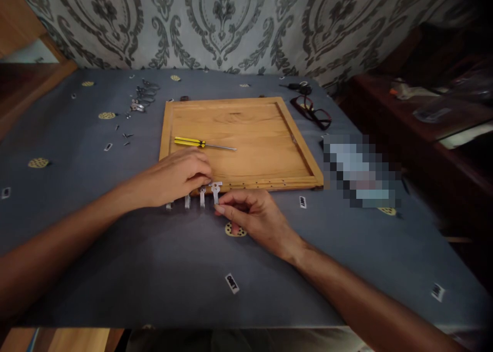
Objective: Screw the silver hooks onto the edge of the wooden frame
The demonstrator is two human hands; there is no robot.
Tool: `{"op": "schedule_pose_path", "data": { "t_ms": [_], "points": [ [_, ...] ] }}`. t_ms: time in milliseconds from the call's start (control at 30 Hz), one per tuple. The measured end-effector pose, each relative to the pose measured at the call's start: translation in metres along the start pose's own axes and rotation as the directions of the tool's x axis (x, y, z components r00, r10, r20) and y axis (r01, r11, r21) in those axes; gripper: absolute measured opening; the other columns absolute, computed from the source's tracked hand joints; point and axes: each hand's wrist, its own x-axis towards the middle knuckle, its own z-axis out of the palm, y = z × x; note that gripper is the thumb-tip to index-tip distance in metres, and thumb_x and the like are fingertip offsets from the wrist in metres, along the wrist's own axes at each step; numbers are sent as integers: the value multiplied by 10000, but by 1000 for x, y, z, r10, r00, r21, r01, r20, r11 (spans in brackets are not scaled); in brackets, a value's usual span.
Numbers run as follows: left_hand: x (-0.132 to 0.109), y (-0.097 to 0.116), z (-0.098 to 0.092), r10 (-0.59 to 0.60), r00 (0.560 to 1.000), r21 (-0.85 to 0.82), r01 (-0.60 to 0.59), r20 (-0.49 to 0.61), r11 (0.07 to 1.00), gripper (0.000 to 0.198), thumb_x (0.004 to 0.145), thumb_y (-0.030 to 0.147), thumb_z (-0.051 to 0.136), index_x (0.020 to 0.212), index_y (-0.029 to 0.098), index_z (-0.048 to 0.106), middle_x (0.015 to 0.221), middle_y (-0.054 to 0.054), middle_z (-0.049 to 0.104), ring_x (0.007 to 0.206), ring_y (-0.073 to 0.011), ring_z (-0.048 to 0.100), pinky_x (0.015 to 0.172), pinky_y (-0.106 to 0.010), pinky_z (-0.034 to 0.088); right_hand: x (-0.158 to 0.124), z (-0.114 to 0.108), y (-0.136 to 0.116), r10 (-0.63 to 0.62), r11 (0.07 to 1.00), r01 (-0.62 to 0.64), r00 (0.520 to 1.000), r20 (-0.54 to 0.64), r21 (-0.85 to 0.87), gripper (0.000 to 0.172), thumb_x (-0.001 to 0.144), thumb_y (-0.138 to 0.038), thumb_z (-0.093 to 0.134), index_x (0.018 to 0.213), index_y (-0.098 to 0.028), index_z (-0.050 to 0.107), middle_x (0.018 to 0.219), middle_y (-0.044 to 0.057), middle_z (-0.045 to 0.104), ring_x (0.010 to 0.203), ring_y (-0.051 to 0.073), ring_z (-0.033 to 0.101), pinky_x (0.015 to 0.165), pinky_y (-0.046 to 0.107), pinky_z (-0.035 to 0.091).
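Note:
A shallow wooden tray-like board (pixel 231 126) with a raised rim lies on the cloth. Along its near edge hang several silver metal hooks (pixel 202 198). My right hand (pixel 258 213) pinches the lower end of the rightmost metal hook (pixel 216 193) between thumb and forefinger, its flat plate against the rim. My left hand (pixel 183 172) reaches over the rim just left of that plate, with fingers closed together; whatever its fingertips hold is hidden. A yellow-handled screwdriver (pixel 190 142) rests on the board beyond my left hand. Small dark holes dot the near rim to the right.
More metal hooks (pixel 139 104) and loose screws (pixel 127 135) lie at the back left. Eyeglasses (pixel 311 112) and a dark key-like item (pixel 298 88) sit by the board's far right corner. A blurred-out object (pixel 360 172) lies to the right. Patterned wallpaper (pixel 219 23) rises behind.

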Motion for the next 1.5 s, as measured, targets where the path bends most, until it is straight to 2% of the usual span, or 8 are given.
{"op": "schedule_pose_path", "data": {
  "t_ms": [367,467,900,1167,1500],
  "points": [
    [8,2,4,-18,999,-16,17,-44,1000,154,870,197,626,735,173,695,753,-1,641,772,-133,567,737,-270,385,0,0,-1,32,999,-32,999,-7,23,311,741,-478,784,748,-186,678,603,-67,542,427,46,504,414,180,424],
    [10,3,4,-26,999,-23,25,-48,999,176,864,194,638,696,169,682,704,3,621,771,-137,554,728,-272,376,0,0,0,40,999,-40,999,-5,31,331,730,-493,795,742,-186,672,605,-70,537,433,42,490,418,181,435],
    [12,2,3,-26,999,-72,23,-42,997,185,888,225,619,719,178,680,756,3,673,806,-133,589,768,-282,413,-1,-3,2,-20,1000,20,1000,-9,-1,136,824,-299,683,731,-201,686,565,-70,526,446,48,502,397,146,388],
    [12,3,4,-79,996,-93,75,-35,993,171,901,243,632,756,195,710,779,7,689,827,-133,597,766,-282,409,-3,-3,6,-62,998,61,998,-31,-22,186,874,-308,645,729,-195,672,591,-57,573,441,60,553,446,186,409],
    [12,2,5,-37,998,-92,31,-55,995,201,921,250,609,760,204,720,772,8,665,822,-128,585,761,-270,407,-5,-4,3,-58,996,54,997,-60,-68,183,890,-273,648,726,-201,685,587,-54,588,465,76,591,461,189,425]
  ]
}}
